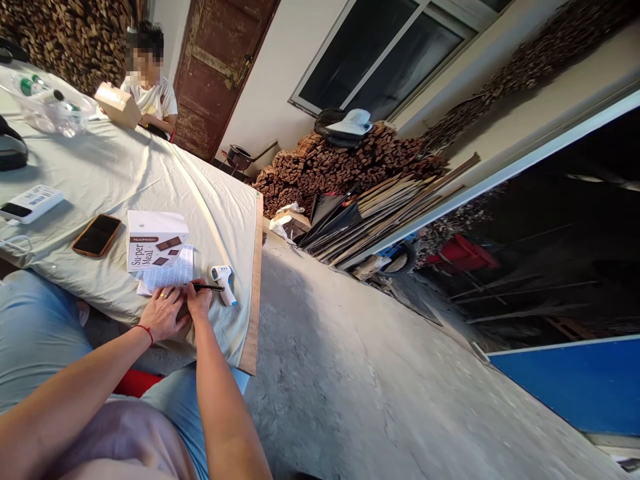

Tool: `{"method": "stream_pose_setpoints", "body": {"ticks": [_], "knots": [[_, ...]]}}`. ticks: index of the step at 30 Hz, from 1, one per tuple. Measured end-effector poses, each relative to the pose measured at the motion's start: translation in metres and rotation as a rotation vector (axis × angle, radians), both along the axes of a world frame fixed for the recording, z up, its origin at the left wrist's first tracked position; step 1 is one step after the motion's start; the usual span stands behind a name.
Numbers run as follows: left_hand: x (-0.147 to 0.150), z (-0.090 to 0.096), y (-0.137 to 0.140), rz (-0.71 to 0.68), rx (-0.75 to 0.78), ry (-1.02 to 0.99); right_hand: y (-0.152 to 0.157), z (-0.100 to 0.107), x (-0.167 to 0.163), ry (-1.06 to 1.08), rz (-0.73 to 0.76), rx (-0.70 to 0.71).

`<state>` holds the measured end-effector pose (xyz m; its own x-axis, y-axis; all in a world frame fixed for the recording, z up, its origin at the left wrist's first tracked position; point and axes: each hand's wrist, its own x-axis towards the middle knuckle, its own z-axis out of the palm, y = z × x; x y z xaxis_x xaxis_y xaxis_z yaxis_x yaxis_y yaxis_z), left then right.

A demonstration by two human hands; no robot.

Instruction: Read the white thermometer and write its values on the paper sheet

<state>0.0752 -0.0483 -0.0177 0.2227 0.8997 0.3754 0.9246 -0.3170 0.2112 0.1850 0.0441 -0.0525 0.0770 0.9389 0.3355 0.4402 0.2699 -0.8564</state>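
Observation:
My right hand (199, 301) is closed around a black pen (210, 287), which points out to the right above the cloth. Beside it, my left hand (164, 312) lies flat with fingers spread at the lower edge of a sheet of paper (173, 268) covered in small writing. A ring and a red wrist cord show on the left. On the paper's upper part stands a white and brown "Super Meal" box (156, 240). Just right of the pen lies a white infrared thermometer (225, 284). The pen's writing tip is hidden by my hand.
On the cloth-covered table (200, 200) lie a phone (97, 235), a white power bank (33, 203) and a clear bowl of bottles (55, 110). Across the table, a person (159, 100) sits by a cardboard box (118, 105). The table's wooden edge (256, 280) borders concrete floor; firewood (310, 163) is stacked behind.

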Motion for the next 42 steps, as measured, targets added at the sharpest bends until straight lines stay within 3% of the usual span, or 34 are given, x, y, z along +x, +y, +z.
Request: {"method": "stream_pose_setpoints", "body": {"ticks": [42], "knots": [[0.0002,-0.0017,0.0012,0.003,-0.003,-0.002,-0.0014,0.0029,-0.0009,0.012,-0.038,-0.021]]}}
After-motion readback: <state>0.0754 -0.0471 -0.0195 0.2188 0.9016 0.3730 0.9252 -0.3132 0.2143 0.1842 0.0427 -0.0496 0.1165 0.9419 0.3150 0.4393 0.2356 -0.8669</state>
